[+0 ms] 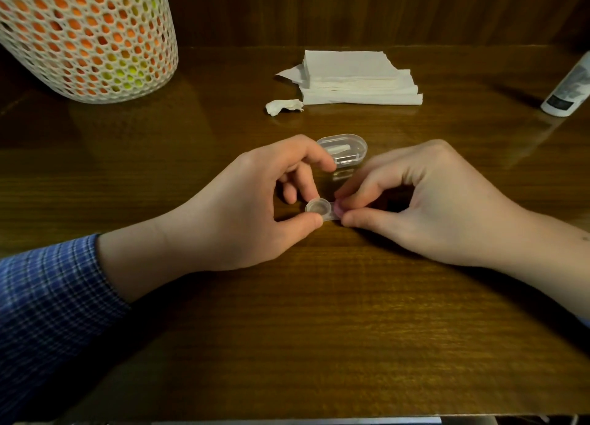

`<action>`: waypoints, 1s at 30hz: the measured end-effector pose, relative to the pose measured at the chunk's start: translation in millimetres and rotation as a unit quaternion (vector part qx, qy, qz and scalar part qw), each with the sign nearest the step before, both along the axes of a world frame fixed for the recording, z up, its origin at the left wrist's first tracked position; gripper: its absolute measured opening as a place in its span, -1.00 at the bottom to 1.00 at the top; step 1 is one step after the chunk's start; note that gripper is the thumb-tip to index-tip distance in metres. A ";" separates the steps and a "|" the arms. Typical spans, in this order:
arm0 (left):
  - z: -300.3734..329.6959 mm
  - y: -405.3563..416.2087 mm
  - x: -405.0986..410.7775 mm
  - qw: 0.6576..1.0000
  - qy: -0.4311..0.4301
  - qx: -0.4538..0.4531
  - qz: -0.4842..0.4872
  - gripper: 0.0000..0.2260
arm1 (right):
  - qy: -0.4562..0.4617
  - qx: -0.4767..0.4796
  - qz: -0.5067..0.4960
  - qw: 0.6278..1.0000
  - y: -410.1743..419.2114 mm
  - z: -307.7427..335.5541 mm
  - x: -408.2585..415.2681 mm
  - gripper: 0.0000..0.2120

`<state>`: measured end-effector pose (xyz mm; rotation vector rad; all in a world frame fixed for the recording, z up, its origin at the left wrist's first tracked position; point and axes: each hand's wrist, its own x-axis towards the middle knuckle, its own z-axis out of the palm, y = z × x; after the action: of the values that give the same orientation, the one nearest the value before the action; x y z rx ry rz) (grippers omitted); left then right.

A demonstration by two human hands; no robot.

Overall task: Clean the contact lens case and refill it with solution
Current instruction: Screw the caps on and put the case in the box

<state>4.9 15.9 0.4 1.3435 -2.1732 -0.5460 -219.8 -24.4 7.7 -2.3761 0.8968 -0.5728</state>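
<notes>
Clear plastic is forming the lens case [321, 210], which is lying on the wooden table [319, 329] near its centre, between both hands. The left hand [255, 207] is pinching the left well between thumb and fingers, apparently to keep the case from turning. That well is showing open, with no cap on it. The right hand [424, 201] is closing thumb and fingers on the right end, where a pink part [337, 210], probably a cap, is just showing; whether it is being tightened or loosened cannot be told. Both forearms are resting on the table, likely to steady so small a part.

Behind the hands, a clear oval box [346, 150] is sitting closed. Toward the far edge, a stack of tissues [354, 79] is lying with a crumpled scrap [282, 106] just beside it, both within reach for wiping. At the right edge, a white bottle [566, 92], presumably the solution, is standing well apart from the case. A mesh-covered container [86, 35] is occupying the far left corner.

Judging by the open well and the untouched bottle, refilling is not yet started.
</notes>
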 end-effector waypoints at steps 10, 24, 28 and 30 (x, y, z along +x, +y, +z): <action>-0.2 0.7 0.0 1.000 0.001 -0.001 -0.006 -0.53 | 0.001 0.000 0.028 1.000 -2.0 1.3 -1.7 -0.93; -2.1 0.9 -0.8 1.000 0.008 -0.002 0.006 -0.58 | -0.005 -0.015 -0.027 1.000 6.8 -3.3 4.4 -0.96; -0.6 1.2 -1.8 1.000 0.017 0.010 0.009 -0.59 | -0.003 -0.025 -0.048 0.999 11.2 -3.5 7.1 -0.96; 0.2 1.4 -2.3 1.000 0.017 0.014 0.006 -0.59 | -0.002 -0.027 -0.057 0.998 12.8 -3.4 8.3 -0.95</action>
<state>2.6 17.3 0.6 1.3513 -2.1350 -0.5920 -211.5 -11.6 4.3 -2.3829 1.0327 -0.6529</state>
